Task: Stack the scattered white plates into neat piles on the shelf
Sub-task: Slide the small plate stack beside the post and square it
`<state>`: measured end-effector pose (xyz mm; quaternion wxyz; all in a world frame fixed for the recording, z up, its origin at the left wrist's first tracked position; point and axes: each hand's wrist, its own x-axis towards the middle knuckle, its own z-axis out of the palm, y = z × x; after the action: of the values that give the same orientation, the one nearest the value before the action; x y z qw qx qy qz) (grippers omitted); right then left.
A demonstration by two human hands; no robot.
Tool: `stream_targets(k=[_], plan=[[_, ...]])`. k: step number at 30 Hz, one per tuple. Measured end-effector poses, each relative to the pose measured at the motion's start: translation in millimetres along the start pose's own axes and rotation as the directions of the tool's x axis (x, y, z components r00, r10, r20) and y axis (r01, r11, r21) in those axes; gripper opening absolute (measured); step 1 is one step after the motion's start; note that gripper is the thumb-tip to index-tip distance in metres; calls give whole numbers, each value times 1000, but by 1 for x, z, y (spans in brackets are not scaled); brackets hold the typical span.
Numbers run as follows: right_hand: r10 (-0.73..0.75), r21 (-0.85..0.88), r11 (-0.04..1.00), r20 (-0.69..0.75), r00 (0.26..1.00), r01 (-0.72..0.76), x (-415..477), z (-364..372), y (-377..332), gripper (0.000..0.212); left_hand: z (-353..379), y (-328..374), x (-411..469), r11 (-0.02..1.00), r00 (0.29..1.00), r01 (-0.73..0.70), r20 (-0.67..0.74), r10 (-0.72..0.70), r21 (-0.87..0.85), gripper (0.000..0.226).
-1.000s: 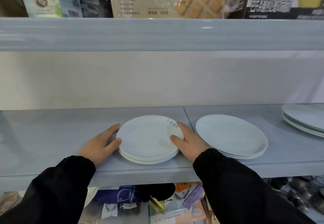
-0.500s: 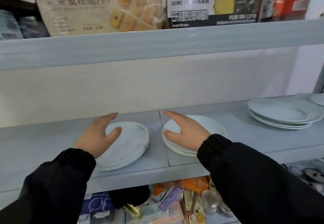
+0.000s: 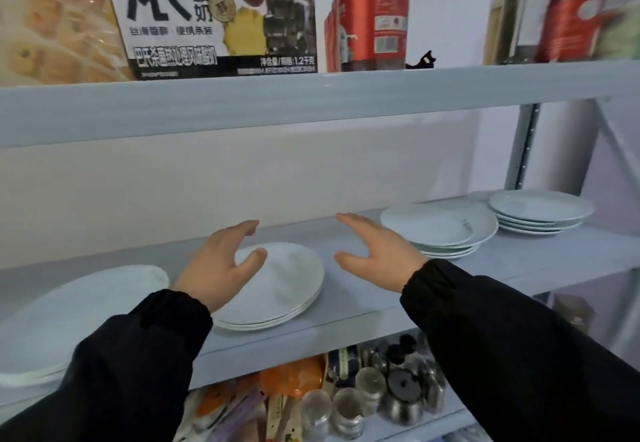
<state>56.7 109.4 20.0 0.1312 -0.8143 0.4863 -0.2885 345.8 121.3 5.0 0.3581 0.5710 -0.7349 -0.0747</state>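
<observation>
Several piles of white plates sit on the grey shelf (image 3: 346, 324). One pile (image 3: 69, 317) lies at the far left, partly behind my left sleeve. A second pile (image 3: 287, 285) is in the middle. A loosely stacked third pile (image 3: 436, 230) and a neater fourth pile (image 3: 540, 209) stand at the right. My left hand (image 3: 218, 265) hovers over the left side of the middle pile, fingers apart, holding nothing. My right hand (image 3: 377, 251) is open above bare shelf between the middle pile and the third pile, touching neither.
The upper shelf (image 3: 311, 102) carries snack boxes (image 3: 214, 15) and jars (image 3: 374, 15) overhead. A metal upright (image 3: 523, 143) stands at the right. Below the shelf are snack packets (image 3: 242, 396) and metal cups (image 3: 391, 389).
Both hands have let go of the left pile, lifted and moved to the right along the shelf. The view has swung right, bringing the two right-hand piles into sight.
</observation>
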Motion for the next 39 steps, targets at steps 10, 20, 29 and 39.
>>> stream_targets(k=[10, 20, 29, 39], plan=[[187, -25, 981, -130, 974, -192, -41, -60, 64, 70, 71, 75, 43, 984, 982, -156, 93, 164, -90, 61], [350, -168, 901, -264, 899, -401, -72, -116, 84, 65, 128, 144, 99, 939, 947, -244, 149, 285, -244, 56], [387, -138, 883, -327, 862, -449, -84, -128, 127, 63, 179, 149, 118, 938, 945, -205, 192, 264, -281, 57], [330, 52, 943, -246, 912, -328, -21, -129, 238, 64, 227, 135, 154, 947, 997, 69, 60, -53, -315, 69]])
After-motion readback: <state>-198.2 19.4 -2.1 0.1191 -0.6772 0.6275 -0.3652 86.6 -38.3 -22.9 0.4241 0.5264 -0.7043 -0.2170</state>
